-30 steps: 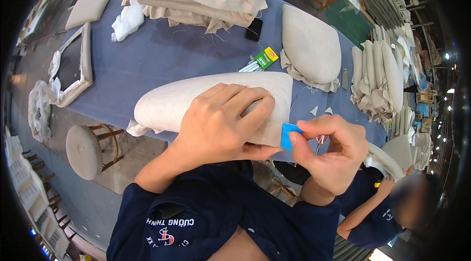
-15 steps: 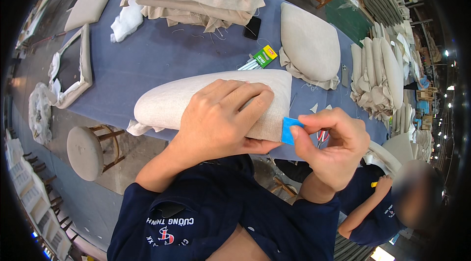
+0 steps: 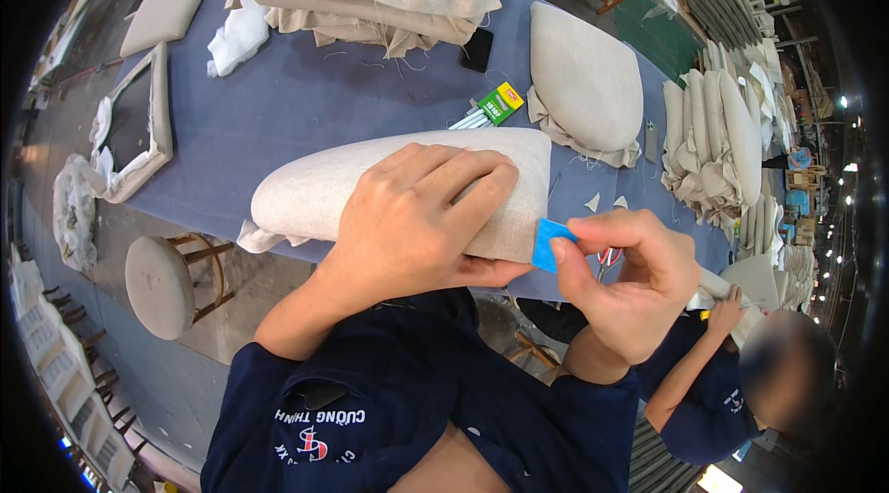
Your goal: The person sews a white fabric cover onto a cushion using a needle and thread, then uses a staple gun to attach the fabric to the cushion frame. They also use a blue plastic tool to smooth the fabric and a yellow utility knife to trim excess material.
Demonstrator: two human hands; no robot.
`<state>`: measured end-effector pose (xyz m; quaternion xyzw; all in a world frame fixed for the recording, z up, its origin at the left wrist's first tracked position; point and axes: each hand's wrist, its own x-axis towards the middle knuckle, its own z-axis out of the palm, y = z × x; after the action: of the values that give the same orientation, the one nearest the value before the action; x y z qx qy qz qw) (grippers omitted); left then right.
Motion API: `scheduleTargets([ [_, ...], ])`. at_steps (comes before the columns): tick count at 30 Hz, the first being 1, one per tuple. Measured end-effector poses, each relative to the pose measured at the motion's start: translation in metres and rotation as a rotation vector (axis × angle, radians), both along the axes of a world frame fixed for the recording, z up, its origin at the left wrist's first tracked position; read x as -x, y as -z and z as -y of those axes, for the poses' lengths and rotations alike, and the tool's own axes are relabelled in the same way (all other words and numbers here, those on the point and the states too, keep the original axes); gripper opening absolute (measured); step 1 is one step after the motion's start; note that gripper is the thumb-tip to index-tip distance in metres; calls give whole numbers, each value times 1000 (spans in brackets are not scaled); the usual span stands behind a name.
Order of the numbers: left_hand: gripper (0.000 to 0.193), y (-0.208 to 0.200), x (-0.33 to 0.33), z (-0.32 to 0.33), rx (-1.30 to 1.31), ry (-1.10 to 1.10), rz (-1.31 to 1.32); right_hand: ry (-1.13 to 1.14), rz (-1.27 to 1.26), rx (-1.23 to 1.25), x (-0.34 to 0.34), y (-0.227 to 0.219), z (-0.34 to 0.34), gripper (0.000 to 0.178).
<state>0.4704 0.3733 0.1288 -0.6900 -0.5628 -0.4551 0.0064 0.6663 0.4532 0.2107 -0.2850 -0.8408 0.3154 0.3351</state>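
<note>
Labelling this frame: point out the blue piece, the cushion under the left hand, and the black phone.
blue piece (image 3: pixel 553 243), head view, on its flat blue face beside the right thumb.
cushion (image 3: pixel 315 192), head view, on the bare beige fabric left of the left hand.
black phone (image 3: pixel 477 49), head view, on the middle of its dark face.

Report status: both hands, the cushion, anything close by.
Left hand flat on beige seat cushion. Right hand pinching blue piece at cushion's edge. Green box just behind, apart.
</note>
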Motion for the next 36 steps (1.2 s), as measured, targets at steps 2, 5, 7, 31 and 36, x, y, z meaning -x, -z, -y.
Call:
scheduleTargets([
  [2, 72, -1, 0, -1, -4, 1, 0, 23, 0, -50, 1, 2, 3, 21],
  [5, 72, -1, 1, -3, -9, 5, -1, 47, 2, -111, 1, 4, 5, 22],
  [7, 72, -2, 1, -3, -11, 10, 0, 43, 13, -119, 2, 3, 4, 23],
  [31, 67, -5, 0, -4, 27, 29, -4, 42, 68, -80, 5, -4, 3, 20],
  [36, 67, -7, 0, -2, 30, 27, 12, 32, 41, -81, 5, -2, 4, 19],
])
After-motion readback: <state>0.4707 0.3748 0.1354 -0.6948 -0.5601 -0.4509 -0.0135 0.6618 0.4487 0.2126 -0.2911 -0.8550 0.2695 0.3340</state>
